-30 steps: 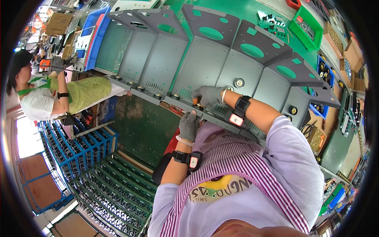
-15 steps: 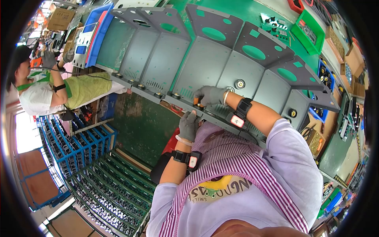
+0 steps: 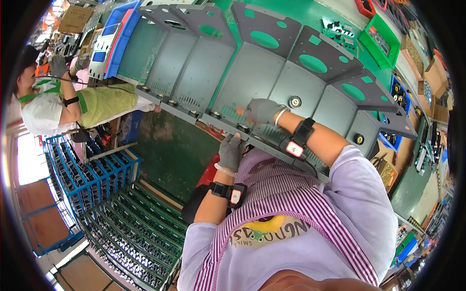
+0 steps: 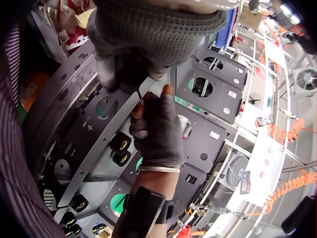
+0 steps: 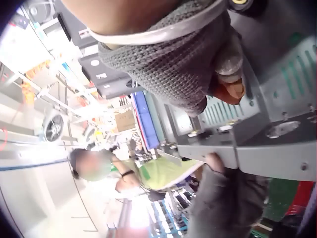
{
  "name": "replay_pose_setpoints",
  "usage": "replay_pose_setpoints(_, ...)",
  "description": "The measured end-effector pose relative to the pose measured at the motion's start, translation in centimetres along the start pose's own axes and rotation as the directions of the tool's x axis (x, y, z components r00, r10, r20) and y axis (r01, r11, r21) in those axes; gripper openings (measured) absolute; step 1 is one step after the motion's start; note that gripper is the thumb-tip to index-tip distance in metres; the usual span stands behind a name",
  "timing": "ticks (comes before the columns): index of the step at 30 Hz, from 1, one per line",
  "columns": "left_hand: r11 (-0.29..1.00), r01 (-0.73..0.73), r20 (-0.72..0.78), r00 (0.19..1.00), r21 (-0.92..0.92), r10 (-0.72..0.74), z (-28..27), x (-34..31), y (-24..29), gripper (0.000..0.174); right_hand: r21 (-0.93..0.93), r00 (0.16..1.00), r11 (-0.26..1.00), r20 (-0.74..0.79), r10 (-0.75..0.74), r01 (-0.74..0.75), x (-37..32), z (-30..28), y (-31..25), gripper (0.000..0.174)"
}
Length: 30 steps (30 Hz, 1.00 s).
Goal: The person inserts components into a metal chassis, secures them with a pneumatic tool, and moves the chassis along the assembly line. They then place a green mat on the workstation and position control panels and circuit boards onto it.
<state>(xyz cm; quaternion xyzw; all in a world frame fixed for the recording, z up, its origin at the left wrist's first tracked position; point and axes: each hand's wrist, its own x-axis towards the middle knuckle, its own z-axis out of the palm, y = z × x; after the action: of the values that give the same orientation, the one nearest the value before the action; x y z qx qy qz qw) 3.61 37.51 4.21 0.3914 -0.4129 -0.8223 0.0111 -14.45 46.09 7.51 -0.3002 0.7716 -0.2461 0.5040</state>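
A long grey sheet-metal case [image 3: 252, 68] lies across the workbench, its slotted front rail towards me. My gloved left hand [image 3: 230, 153] grips the rail's edge from outside; in the left wrist view its fingers straddle the rail [image 4: 121, 119]. Close to that hand, a round black part [image 3: 243, 129] with a brass-coloured centre sits on the rail. My gloved right hand [image 3: 263, 111] hovers just behind that part, inside the case. Its bare fingertips [image 5: 233, 92] are bent loosely, with nothing seen between them.
Similar round parts [image 3: 195, 114] line the rail to the left, and loose ones [image 3: 294, 102] lie inside the case. A green bin [image 3: 381, 41] and circuit boards [image 3: 340, 31] are beyond it. Another person [image 3: 53, 97] works at the left, near a blue tray [image 3: 119, 41].
My right hand has lifted off the round black part on the rail and moved slightly right and back into the case. My left hand has stayed on the rail.
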Motion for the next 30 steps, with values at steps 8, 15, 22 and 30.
replay_pose_setpoints(8,0.073,-0.601,0.493,0.713,0.796,0.498,-1.8,1.3,-1.3,0.025,0.22,0.986,0.976,-0.16,0.048,-0.012,-4.0,-2.4,2.7,0.036)
replay_pose_setpoints(15,0.997,-0.075,-0.072,0.995,0.016,0.076,2.1,-1.4,-0.4,0.018,-0.507,0.931,0.862,-0.316,-0.184,-0.002,-7.6,-2.5,7.4,0.037)
replay_pose_setpoints(22,0.407,-0.522,0.295,0.814,0.75,0.5,3.3,-4.4,0.8,0.023,-0.078,0.893,0.991,-0.428,-0.136,0.113,-8.7,-0.2,6.7,0.038)
replay_pose_setpoints(30,0.055,-0.795,0.691,0.557,0.604,0.461,8.3,-6.9,3.0,0.026,0.246,0.925,0.915,-0.288,-0.248,0.321,-16.0,0.7,1.7,0.051)
